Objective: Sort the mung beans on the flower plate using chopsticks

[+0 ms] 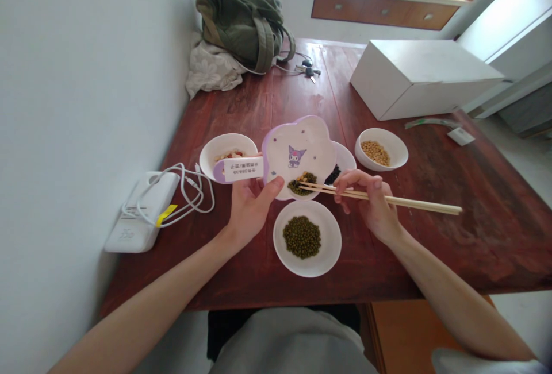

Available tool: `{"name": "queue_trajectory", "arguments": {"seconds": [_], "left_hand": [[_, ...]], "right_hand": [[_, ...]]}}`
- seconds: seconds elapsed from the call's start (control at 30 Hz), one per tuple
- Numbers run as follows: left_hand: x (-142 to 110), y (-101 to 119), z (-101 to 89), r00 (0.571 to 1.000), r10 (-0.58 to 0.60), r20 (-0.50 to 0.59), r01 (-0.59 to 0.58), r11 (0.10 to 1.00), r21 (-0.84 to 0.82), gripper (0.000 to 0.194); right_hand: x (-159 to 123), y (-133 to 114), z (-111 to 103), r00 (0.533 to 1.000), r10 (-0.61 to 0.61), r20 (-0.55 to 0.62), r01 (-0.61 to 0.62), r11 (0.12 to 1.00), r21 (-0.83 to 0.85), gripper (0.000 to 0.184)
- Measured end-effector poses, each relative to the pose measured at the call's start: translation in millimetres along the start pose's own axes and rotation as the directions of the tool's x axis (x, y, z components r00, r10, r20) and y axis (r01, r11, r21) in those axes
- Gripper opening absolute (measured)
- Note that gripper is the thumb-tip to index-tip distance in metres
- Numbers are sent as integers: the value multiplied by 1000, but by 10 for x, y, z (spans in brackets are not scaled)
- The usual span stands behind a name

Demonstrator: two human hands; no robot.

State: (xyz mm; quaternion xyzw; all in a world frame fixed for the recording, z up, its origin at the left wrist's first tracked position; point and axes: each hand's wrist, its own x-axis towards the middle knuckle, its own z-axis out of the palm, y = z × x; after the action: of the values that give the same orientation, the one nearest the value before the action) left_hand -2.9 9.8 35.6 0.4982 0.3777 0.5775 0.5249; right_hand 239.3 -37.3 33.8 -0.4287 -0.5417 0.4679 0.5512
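Note:
My left hand (254, 204) grips a purple-and-white flower-shaped bowl (293, 138) with a cartoon figure inside and a labelled handle, tilted toward me. Green beans with some yellow and dark ones (302, 183) lie at its lower edge. My right hand (366, 199) is closed on a pair of wooden chopsticks (414, 204), whose tips are among those beans. Just below stands a white bowl (278, 247) of green beans. Behind the tilted bowl, a white bowl (347, 155) with black beans is partly hidden; a bowl (209, 153) of pale and reddish pieces sits left.
A white bowl (399, 155) of yellow beans stands right. A white power bank (129, 219) with a looped cable (207, 201) lies left. At the back are a green bag (237, 18), keys (309, 71) and a large white box (431, 69). A wall borders the table's left.

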Motion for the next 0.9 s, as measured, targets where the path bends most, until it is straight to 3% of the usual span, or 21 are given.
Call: {"name": "queue_trajectory", "arguments": {"seconds": [0.33, 0.9], "left_hand": [[1, -8, 0, 1000, 8, -9, -8, 1000, -4, 68], [3, -11, -10, 1000, 7, -13, -7, 1000, -4, 68]], "right_hand": [[-8, -2, 8, 999, -45, 19, 45, 999, -19, 59], [-11, 4, -3, 999, -34, 23, 35, 999, -22, 63]]}}
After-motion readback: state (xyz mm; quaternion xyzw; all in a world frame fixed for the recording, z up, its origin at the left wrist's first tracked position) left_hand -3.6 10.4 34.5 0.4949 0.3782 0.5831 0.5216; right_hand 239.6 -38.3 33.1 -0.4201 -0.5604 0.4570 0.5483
